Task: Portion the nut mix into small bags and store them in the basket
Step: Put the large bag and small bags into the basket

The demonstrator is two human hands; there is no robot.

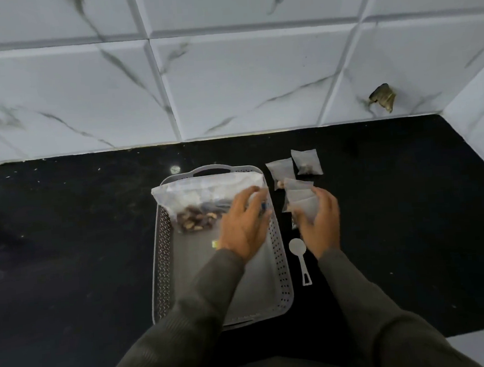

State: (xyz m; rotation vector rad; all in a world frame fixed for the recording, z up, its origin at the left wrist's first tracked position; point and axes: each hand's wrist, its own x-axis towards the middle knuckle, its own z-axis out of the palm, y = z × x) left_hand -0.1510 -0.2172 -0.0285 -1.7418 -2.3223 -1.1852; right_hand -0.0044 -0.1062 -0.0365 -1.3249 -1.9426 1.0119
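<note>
Sachets (298,199) of clear film gripped by right hand (321,222); left hand (243,224) splayed, perhaps touching nut bag (195,193)

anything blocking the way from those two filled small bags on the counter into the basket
Partly. The big nut mix bag fills the far end of the basket, with the left hand on it, beside the filled small bags. The near end looks free.

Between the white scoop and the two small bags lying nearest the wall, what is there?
In the head view, the right hand, gripping a bunch of small bags, sits between the scoop and those two bags.
</note>
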